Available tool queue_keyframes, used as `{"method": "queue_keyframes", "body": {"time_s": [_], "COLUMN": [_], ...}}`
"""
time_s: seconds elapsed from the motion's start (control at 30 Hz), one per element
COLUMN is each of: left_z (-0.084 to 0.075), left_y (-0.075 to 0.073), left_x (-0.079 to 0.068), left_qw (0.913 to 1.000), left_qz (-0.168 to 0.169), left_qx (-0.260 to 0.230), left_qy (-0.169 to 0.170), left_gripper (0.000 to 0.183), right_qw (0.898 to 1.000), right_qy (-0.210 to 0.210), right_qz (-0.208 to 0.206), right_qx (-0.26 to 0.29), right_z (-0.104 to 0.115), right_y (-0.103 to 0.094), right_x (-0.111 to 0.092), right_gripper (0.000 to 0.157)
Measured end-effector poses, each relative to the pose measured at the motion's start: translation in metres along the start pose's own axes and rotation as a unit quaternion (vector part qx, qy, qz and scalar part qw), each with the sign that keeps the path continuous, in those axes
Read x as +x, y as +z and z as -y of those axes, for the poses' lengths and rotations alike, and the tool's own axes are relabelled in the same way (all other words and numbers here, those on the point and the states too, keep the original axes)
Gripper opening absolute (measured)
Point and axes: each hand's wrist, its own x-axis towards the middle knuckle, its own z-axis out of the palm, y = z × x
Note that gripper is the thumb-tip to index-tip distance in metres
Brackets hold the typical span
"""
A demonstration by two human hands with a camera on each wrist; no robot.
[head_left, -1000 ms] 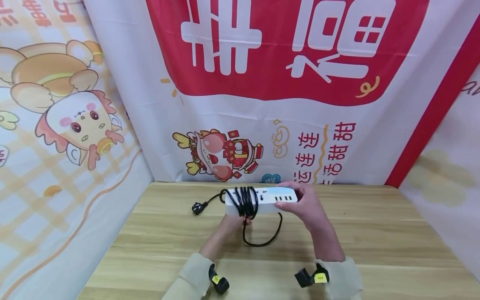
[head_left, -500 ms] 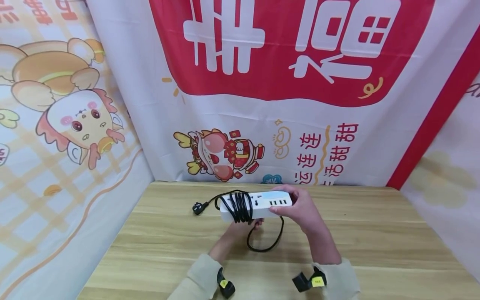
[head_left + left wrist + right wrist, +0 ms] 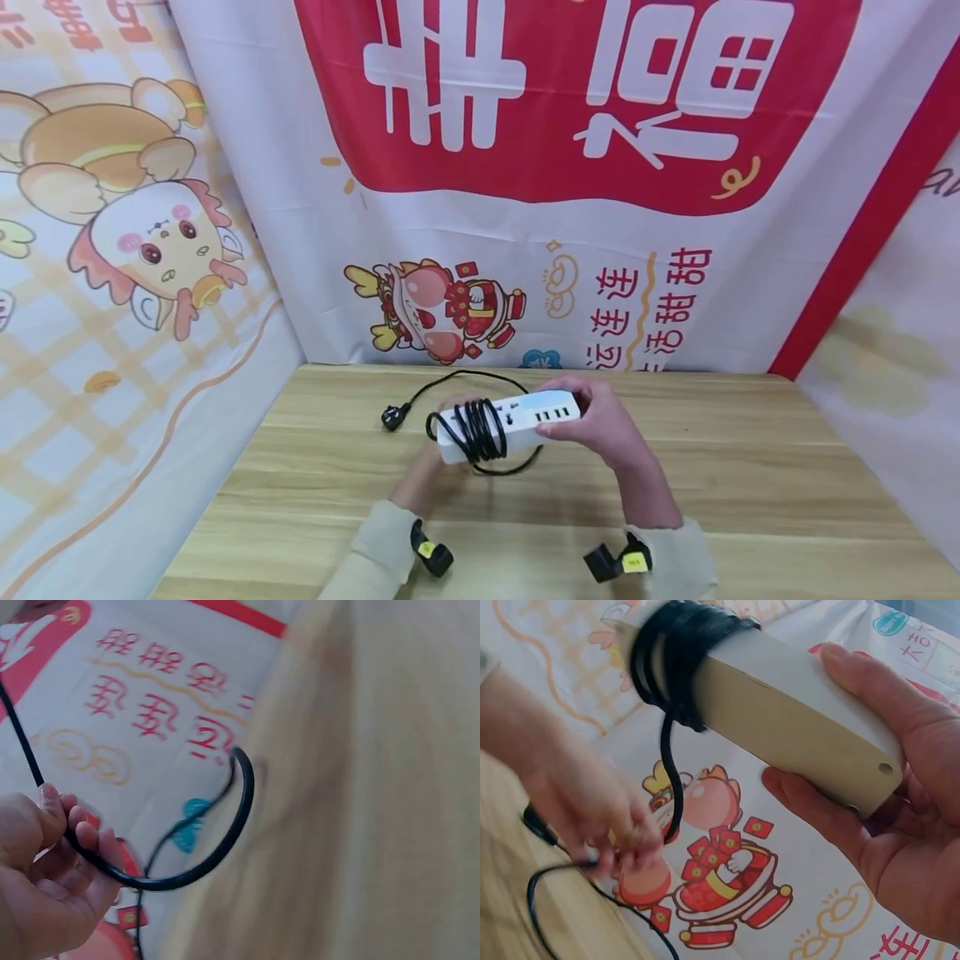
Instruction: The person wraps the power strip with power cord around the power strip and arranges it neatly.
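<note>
The right hand [image 3: 603,423] is firmly gripping the power strip [image 3: 521,422] at the head view's six o'clock, ideally steadying it, while the left hand's [image 3: 52,904] fingers are pinching the black cord [image 3: 157,884], preferably avoiding kinks

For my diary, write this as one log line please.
left hand: pinches black cord | right hand: grips power strip | black cord: partly coiled round power strip | plug: unheld

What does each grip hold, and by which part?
The right grip holds the white power strip by its four-slot end; the left grip pinches the black cable along its loose length.
</note>
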Motion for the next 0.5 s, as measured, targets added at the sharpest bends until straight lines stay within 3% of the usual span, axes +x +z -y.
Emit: {"method": "queue_keyframes", "body": {"time_s": [0.07, 0.13, 0.2, 0.37, 0.5], "left_z": [-0.049, -0.104, -0.133, -0.165, -0.18], "left_y": [-0.005, -0.009, -0.012, -0.015, -0.015], "left_x": [0.01, 0.016, 0.019, 0.024, 0.024], "left_qw": [0.9959, 0.982, 0.9755, 0.9669, 0.969], "left_qz": [-0.002, -0.011, -0.03, -0.09, -0.084], "left_qx": [0.029, 0.092, 0.125, 0.159, 0.179], "left_qy": [-0.086, -0.165, -0.179, -0.178, -0.149], "left_gripper": [0.015, 0.015, 0.013, 0.006, 0.005], "right_qw": [1.0, 0.998, 0.996, 0.993, 0.989], "right_qy": [-0.004, -0.008, -0.01, -0.002, 0.004], "right_qz": [0.023, 0.045, 0.059, 0.073, 0.07], "right_qx": [-0.018, -0.04, -0.059, -0.095, -0.13], "right_z": [-0.001, -0.003, -0.005, -0.013, -0.02], "right_y": [-0.001, -0.002, -0.003, -0.004, -0.002], "right_x": [0.0, 0.0, 0.0, 0.001, 0.005], "right_gripper": [0.039, 0.04, 0.039, 0.037, 0.039]}}
